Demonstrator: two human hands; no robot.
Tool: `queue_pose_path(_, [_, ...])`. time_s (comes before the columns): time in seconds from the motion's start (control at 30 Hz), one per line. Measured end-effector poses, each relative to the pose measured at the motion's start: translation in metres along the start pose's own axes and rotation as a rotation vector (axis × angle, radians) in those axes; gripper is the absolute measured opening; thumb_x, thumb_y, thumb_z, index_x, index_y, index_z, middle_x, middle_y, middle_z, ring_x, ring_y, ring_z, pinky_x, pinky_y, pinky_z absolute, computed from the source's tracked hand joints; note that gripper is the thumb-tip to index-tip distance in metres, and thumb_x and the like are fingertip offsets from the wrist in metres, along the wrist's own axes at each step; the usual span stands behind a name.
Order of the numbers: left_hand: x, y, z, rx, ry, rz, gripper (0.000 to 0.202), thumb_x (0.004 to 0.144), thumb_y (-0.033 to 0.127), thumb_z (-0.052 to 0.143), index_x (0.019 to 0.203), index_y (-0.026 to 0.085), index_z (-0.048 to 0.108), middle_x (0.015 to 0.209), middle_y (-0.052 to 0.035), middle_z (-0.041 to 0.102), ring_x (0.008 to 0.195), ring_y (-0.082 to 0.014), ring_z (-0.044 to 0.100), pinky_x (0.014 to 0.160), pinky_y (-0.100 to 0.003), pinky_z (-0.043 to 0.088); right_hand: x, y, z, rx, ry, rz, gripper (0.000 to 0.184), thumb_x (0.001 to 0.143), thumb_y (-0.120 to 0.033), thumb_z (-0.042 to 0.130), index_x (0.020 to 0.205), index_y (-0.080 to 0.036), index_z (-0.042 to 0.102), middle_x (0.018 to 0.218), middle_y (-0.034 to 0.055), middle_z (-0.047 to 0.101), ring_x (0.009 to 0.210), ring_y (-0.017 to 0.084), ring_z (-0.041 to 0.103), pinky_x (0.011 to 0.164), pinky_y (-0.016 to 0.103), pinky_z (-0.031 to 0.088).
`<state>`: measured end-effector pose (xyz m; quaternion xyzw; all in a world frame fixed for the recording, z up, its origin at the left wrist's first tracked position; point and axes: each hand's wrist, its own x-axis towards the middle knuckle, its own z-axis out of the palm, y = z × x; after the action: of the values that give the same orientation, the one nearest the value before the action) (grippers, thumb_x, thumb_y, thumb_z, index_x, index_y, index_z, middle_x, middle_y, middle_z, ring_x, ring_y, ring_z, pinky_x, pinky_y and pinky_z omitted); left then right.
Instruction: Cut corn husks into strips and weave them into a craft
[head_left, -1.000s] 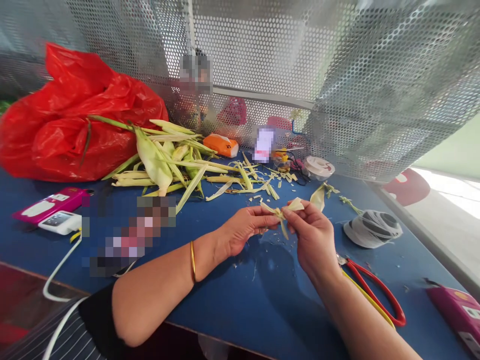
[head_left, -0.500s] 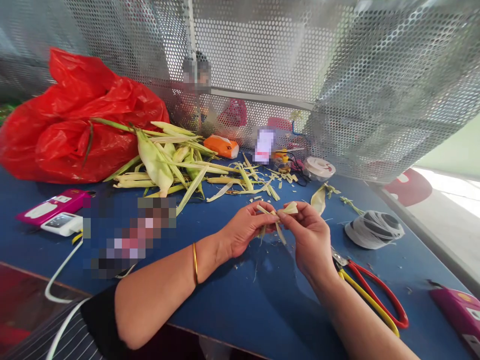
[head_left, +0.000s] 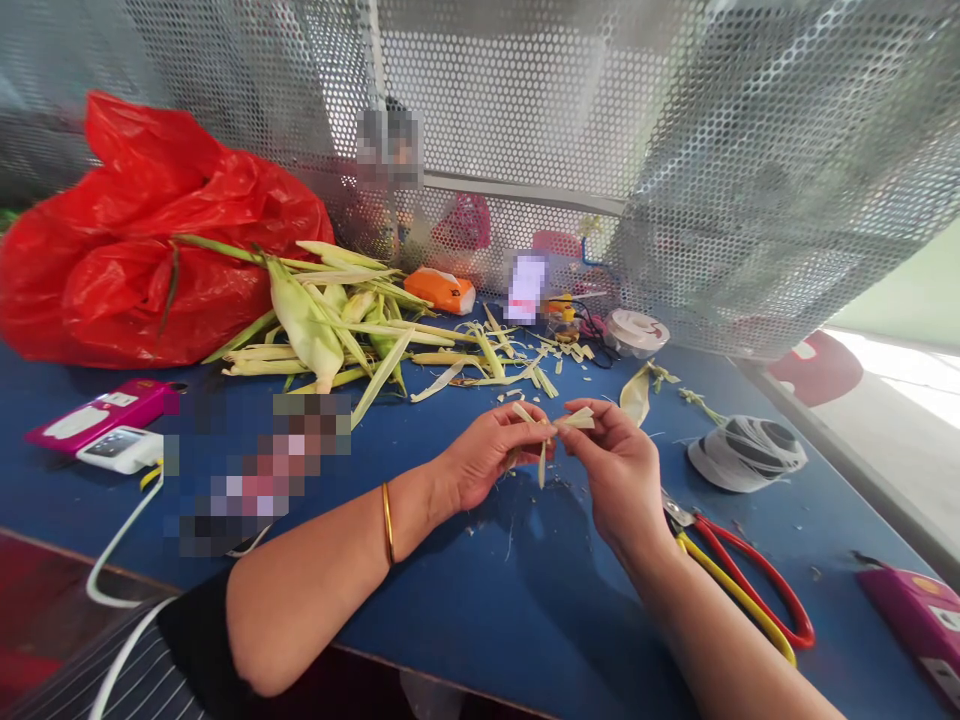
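Pale strips of corn husk (head_left: 578, 419) are pinched between my two hands over the blue table (head_left: 480, 600). My left hand (head_left: 493, 450) is closed on them, with strips sticking out above and below its thumb. From the other side, my right hand (head_left: 616, 462) grips a folded strip between thumb and fingertips, so the tips of both hands nearly meet. Part of the husk is hidden by my fingers. Beside my right wrist lie scissors (head_left: 739, 580) with red and yellow handles. A pile of corn husks (head_left: 307, 325) sits farther back on the left.
A large red plastic bag (head_left: 172, 240) stands behind the husks. Cut scraps, an orange tissue pack (head_left: 439, 291), a propped phone (head_left: 527, 287) and a white tape roll (head_left: 637, 332) lie along the back. Thread (head_left: 746, 453) is on the right; a magenta power bank (head_left: 105, 412) is left.
A husk strip hanging below my fingers has swung left and now points more straight down. Both hands keep their pinch, in nearly the same place.
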<state>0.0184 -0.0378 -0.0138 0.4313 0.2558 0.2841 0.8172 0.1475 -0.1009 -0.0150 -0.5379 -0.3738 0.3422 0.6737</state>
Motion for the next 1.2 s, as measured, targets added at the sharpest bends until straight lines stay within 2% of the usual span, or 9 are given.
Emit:
queue_pose_path(0.17, [0.000, -0.001, 0.001, 0.066, 0.003, 0.033, 0.027, 0.067, 0.032, 0.079, 0.075, 0.019, 0.057, 0.071, 0.0030, 0.060, 0.072, -0.0113, 0.056, 0.076, -0.027, 0.040, 0.000, 0.001, 0.001, -0.004, 0.003, -0.017, 0.028, 0.065, -0.027, 0.076, 0.089, -0.020, 0.064, 0.068, -0.0023, 0.067, 0.058, 0.013, 0.058, 0.055, 0.027, 0.046])
queue_pose_path(0.3, [0.001, 0.000, 0.002, 0.086, 0.001, 0.049, 0.025, 0.067, 0.031, 0.078, 0.075, 0.019, 0.058, 0.070, 0.0022, 0.061, 0.070, -0.0116, 0.057, 0.073, -0.027, 0.041, 0.001, 0.002, 0.001, 0.036, 0.039, 0.019, 0.029, 0.063, -0.025, 0.078, 0.088, -0.019, 0.066, 0.065, -0.0029, 0.066, 0.056, 0.012, 0.057, 0.055, 0.026, 0.045])
queue_pose_path(0.4, [0.001, 0.002, 0.000, 0.108, 0.025, 0.044, 0.023, 0.066, 0.029, 0.079, 0.074, 0.018, 0.060, 0.069, 0.0015, 0.062, 0.070, -0.0115, 0.057, 0.073, -0.026, 0.041, 0.001, 0.001, 0.000, 0.043, 0.018, 0.033, 0.028, 0.064, -0.024, 0.079, 0.088, -0.019, 0.066, 0.065, -0.0034, 0.065, 0.057, 0.011, 0.056, 0.055, 0.025, 0.045])
queue_pose_path(0.53, [0.000, 0.005, -0.004, 0.090, 0.039, -0.028, 0.022, 0.063, 0.028, 0.082, 0.076, 0.016, 0.069, 0.072, -0.0005, 0.065, 0.072, -0.0116, 0.058, 0.077, -0.026, 0.042, 0.002, -0.002, -0.001, -0.018, -0.034, -0.015, 0.026, 0.066, -0.026, 0.079, 0.087, -0.019, 0.066, 0.067, -0.0031, 0.066, 0.059, 0.012, 0.057, 0.056, 0.025, 0.045])
queue_pose_path(0.63, [0.000, 0.006, -0.006, 0.054, -0.003, -0.107, 0.022, 0.061, 0.030, 0.084, 0.072, 0.015, 0.071, 0.072, -0.0016, 0.066, 0.070, -0.0116, 0.058, 0.079, -0.028, 0.043, 0.002, -0.003, -0.002, -0.038, -0.050, -0.041, 0.025, 0.068, -0.026, 0.078, 0.088, -0.020, 0.065, 0.068, -0.0033, 0.066, 0.059, 0.012, 0.058, 0.057, 0.025, 0.046])
queue_pose_path(0.8, [0.001, 0.007, -0.010, 0.015, -0.052, -0.109, 0.024, 0.060, 0.030, 0.086, 0.072, 0.014, 0.073, 0.074, -0.0024, 0.067, 0.071, -0.0116, 0.059, 0.081, -0.029, 0.044, 0.004, -0.001, -0.004, -0.047, -0.048, -0.042, 0.026, 0.069, -0.027, 0.077, 0.091, -0.020, 0.063, 0.069, -0.0033, 0.066, 0.060, 0.012, 0.058, 0.058, 0.026, 0.046])
queue_pose_path(0.93, [0.001, 0.008, -0.008, 0.065, -0.004, -0.113, 0.027, 0.058, 0.032, 0.087, 0.073, 0.014, 0.073, 0.073, -0.0018, 0.067, 0.068, -0.0111, 0.059, 0.080, -0.029, 0.044, 0.003, 0.000, -0.004, -0.118, -0.024, -0.059, 0.028, 0.069, -0.029, 0.076, 0.092, -0.020, 0.062, 0.070, -0.0029, 0.066, 0.060, 0.013, 0.058, 0.060, 0.027, 0.045])
queue_pose_path(1.1, [0.000, 0.008, -0.005, 0.104, 0.102, -0.084, 0.025, 0.055, 0.028, 0.087, 0.068, 0.014, 0.072, 0.067, -0.0010, 0.066, 0.064, -0.0114, 0.058, 0.074, -0.028, 0.046, 0.001, -0.002, -0.004, -0.294, -0.008, -0.155, 0.024, 0.073, -0.030, 0.072, 0.092, -0.021, 0.061, 0.072, -0.0015, 0.066, 0.064, 0.014, 0.057, 0.063, 0.029, 0.045])
queue_pose_path(1.2, [0.000, 0.008, -0.005, 0.096, 0.132, -0.087, 0.020, 0.057, 0.026, 0.084, 0.067, 0.014, 0.072, 0.067, -0.0019, 0.067, 0.064, -0.0113, 0.057, 0.073, -0.028, 0.047, 0.007, -0.006, -0.008, -0.306, -0.087, -0.143, 0.036, 0.071, -0.033, 0.073, 0.104, -0.022, 0.062, 0.090, 0.0024, 0.069, 0.069, 0.015, 0.060, 0.068, 0.032, 0.049])
